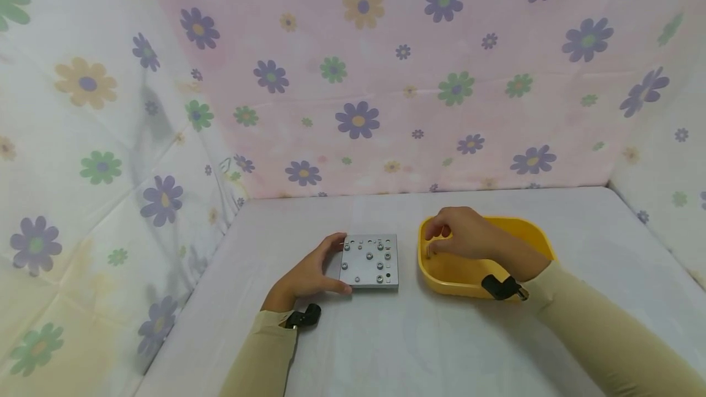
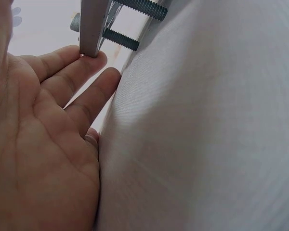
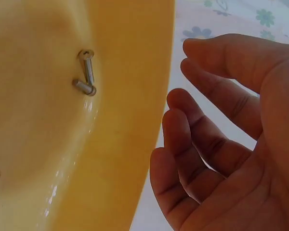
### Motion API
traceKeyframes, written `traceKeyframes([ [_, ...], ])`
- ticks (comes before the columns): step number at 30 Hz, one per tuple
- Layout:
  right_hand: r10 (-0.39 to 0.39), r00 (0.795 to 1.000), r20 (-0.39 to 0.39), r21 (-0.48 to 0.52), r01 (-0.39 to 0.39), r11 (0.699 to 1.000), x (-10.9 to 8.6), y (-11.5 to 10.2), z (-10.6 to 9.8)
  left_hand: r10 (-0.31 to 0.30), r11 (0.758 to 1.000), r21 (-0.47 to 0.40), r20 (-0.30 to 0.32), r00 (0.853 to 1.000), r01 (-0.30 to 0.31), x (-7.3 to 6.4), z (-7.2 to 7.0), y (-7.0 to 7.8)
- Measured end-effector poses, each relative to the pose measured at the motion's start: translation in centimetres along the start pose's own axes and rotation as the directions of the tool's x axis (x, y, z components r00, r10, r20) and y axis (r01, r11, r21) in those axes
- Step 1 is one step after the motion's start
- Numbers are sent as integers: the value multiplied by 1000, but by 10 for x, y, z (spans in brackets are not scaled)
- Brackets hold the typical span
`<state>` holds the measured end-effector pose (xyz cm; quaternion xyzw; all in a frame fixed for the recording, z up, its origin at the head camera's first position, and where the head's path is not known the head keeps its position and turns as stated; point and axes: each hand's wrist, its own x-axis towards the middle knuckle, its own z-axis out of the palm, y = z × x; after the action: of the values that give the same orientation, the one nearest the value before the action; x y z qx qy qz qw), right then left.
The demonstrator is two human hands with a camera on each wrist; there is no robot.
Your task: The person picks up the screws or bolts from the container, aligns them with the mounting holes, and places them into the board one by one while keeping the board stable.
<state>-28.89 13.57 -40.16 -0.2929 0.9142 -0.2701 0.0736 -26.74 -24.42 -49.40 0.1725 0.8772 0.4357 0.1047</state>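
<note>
Head: left hand point(image 1: 310, 271) grips metal plate point(image 1: 362, 267) by its left side; right hand point(image 1: 463, 234) over yellow tub point(image 1: 460, 290).
Left wrist: threaded bolts point(image 2: 121, 39) protrude underneath, plate could rock if pushed.
Right wrist: fingers loose, empty; socket-head screws point(image 3: 89, 72) in tub could roll if nudged.

Your left sleeve point(image 1: 259, 357) and right sleeve point(image 1: 612, 336) are long, plain beige and lightly creased, leaving your left hand point(image 1: 309, 276) and right hand point(image 1: 469, 234) bare. You also wear a chunky black left camera point(image 1: 310, 315) and a likewise black right camera point(image 1: 499, 287) at the sleeve ends (a small shiny bit of metal point(image 1: 521, 293) shows beside the right one).
</note>
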Motion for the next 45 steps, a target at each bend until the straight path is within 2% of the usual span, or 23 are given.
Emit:
traceKeyframes([
  [8,-27,997,76,30,25,999,-2,16,-4,-8,1000,-1,0,1000,8,0,0,0],
  [22,45,972,233,29,-54,998,12,39,-8,-5,1000,2,-7,1000,5,-1,0,2],
  [36,89,959,268,50,-106,993,24,49,9,-9,1000,-10,-2,1000,9,-2,0,2],
  [45,87,966,243,39,-99,994,25,50,15,-9,1000,-9,-4,1000,9,-2,0,1],
])
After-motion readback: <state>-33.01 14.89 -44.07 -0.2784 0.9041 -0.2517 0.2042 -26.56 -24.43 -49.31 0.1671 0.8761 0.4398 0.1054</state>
